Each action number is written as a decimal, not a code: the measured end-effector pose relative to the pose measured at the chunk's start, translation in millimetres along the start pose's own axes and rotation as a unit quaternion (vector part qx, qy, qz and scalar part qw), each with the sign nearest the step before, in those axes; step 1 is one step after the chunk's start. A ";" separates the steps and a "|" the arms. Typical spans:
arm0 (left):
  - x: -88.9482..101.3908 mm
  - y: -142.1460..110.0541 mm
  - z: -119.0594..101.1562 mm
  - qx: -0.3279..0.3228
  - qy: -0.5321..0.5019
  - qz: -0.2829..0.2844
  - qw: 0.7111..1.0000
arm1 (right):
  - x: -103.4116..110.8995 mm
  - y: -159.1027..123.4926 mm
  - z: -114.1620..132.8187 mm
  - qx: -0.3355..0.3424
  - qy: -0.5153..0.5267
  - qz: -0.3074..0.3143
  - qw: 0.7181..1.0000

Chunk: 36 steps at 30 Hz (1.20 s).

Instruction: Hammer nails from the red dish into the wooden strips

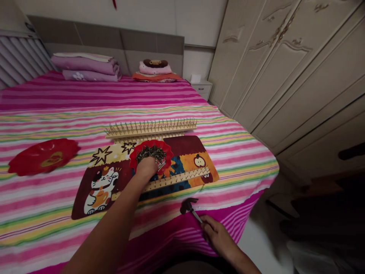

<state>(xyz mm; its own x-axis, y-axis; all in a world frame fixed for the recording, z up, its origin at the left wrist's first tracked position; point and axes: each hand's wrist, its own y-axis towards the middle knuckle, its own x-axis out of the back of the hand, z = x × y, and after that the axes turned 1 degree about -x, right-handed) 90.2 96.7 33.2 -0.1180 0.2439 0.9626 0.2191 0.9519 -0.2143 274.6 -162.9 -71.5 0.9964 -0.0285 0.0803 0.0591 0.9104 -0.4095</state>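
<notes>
My left hand (147, 166) reaches down into a red scalloped bowl (133, 160) heaped with metal nails (151, 151). Its fingers are among the nails and mostly hidden from me. Low on the right, my right hand (214, 231) is closed around the handle of a claw hammer (187, 205), whose dark head hangs over the bed's near edge. Between the hands lies a narrow wooden strip (179, 177) with a row of nails standing along it; my left forearm covers part of its left side. The bowl and strip rest on a patterned mat (81, 198) with a cat picture.
Behind the bowl, more wooden strips (151, 131) bristle with upright nails. A red scalloped plate (42, 156) lies on the striped bed cover (245, 152) at left. Folded bedding (85, 66) sits by the headboard. A wardrobe (273, 64) stands along the right.
</notes>
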 end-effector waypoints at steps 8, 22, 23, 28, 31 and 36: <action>20.2 -18.5 12.3 -0.009 -0.082 -0.047 0.996 | -2.2 0.6 0.5 -0.033 0.027 -0.001 0.999; -27.3 -117.8 44.3 0.102 -0.515 -0.151 0.838 | -3.5 -2.3 0.8 -0.022 -0.009 -0.009 1.000; -33.1 -117.2 43.2 0.106 -0.498 -0.163 0.845 | -3.7 -2.6 1.1 -0.023 -0.007 -0.010 1.000; -47.9 -110.6 36.0 0.108 -0.485 -0.176 0.850 | -4.7 -4.7 4.0 -0.028 -0.005 -0.017 0.999; -48.8 -110.1 33.8 0.111 -0.446 -0.171 0.871 | -4.7 -5.3 6.1 -0.026 -0.011 -0.018 0.999; -49.5 -111.0 32.6 0.088 -0.374 -0.192 0.903 | -4.7 -6.7 4.7 -0.015 -0.021 -0.020 0.999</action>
<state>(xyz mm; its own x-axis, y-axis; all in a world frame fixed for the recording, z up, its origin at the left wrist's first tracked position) 40.1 -14.9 3.9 -0.7881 -0.1164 0.6044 -0.1271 0.9916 0.0253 269.3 -166.9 -64.8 0.9899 -0.0459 0.1345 0.1003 0.8960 -0.4326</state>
